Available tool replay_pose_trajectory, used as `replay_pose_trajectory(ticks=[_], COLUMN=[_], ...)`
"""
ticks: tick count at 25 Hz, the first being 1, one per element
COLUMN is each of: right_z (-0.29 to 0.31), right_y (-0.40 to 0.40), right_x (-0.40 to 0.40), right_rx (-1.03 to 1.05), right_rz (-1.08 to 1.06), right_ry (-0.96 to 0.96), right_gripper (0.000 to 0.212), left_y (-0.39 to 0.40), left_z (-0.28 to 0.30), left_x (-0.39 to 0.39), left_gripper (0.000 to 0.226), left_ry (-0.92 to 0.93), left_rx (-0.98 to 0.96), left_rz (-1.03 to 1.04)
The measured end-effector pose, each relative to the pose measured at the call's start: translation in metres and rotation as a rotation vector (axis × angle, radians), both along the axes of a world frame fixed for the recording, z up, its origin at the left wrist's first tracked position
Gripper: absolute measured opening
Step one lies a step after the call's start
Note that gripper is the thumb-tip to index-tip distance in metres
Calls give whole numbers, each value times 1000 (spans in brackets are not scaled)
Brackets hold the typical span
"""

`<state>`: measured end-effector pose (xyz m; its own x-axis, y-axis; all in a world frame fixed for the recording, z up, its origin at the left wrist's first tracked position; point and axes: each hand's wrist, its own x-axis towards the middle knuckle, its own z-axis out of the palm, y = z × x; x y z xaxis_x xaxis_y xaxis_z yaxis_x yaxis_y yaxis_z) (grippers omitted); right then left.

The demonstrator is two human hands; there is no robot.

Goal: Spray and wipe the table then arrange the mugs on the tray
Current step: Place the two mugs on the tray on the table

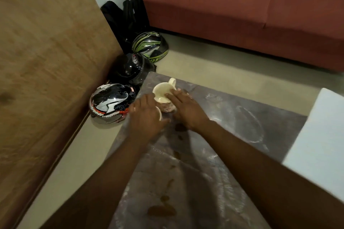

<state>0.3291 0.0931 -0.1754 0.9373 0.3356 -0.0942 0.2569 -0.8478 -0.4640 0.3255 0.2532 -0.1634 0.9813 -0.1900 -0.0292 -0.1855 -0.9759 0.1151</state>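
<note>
A cream mug (162, 92) with its handle pointing away stands near the far left corner of the grey marbled table (232, 117). My right hand (186, 109) grips its right side, fingers over the rim. My left hand (147, 117) covers a second mug (159, 114), of which only a pale rim edge shows under the palm. Brown spill stains (162, 210) run in a line down the table toward me, and dried white smears (249, 122) mark its right half. No tray or spray bottle is in view.
Three helmets lie on the floor left of the table: a white and black one (109, 104), a black one (130, 69), a green one (149, 45). A red sofa (242, 9) stands beyond. A wooden panel (46, 61) fills the left. A white block (320, 135) overlaps the table's right edge.
</note>
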Motion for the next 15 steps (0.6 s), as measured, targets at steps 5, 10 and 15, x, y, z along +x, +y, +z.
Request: replay_pose_trajectory(ticks=[5, 10, 15], right_z=[11, 14, 5], right_y=[-72, -226, -342], right_x=[-65, -173, -307], right_rx=[62, 13, 58], right_rz=[-231, -623, -945], right_ry=[-28, -90, -31], right_gripper=[58, 50, 52], left_y=[-113, -256, -366], left_z=[23, 14, -9], left_x=[-28, -98, -192], left_gripper=[46, 64, 66], left_ry=[-174, 51, 254], left_rx=[-310, -396, -445], left_rz=[-165, -321, -444])
